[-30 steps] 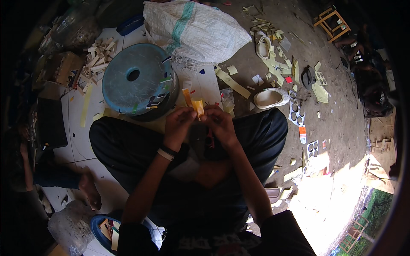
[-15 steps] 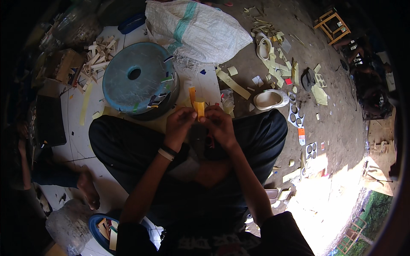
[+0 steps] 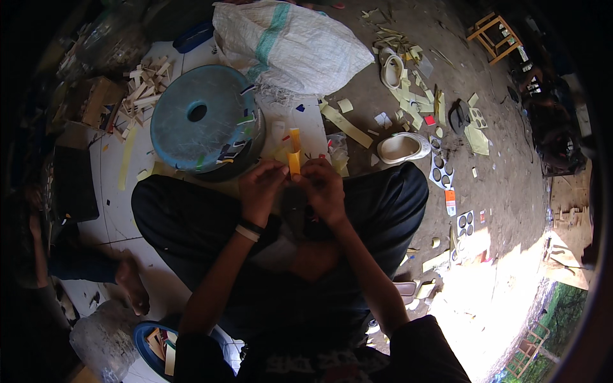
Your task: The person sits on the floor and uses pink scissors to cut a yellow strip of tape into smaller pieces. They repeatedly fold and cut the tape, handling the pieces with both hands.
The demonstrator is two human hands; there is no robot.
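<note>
Between my crossed knees, my left hand (image 3: 262,189) and my right hand (image 3: 322,186) meet at the fingertips. Both pinch the lower part of a narrow yellow-orange strip (image 3: 294,162), one hand from each side. The strip points up and away from me, with a paler tip at its far end. It looks folded or made of two overlapping lengths, but what it is made of I cannot tell. Beyond my left hand stands a round blue plastic tub, upturned (image 3: 172,137), with small coloured scraps stuck along its near right edge.
A white woven sack (image 3: 313,51) lies beyond the tub. Light wood pieces (image 3: 143,92) are heaped at far left. White clogs (image 3: 402,148) and yellow paper scraps (image 3: 348,124) lie on the floor to the right. A blue basin (image 3: 143,332) stands at lower left, near another person's foot (image 3: 132,284).
The strip's far part has swung right and now lines up with its near part; before, the two stood side by side. My hands stay close together and have shifted slightly left.
</note>
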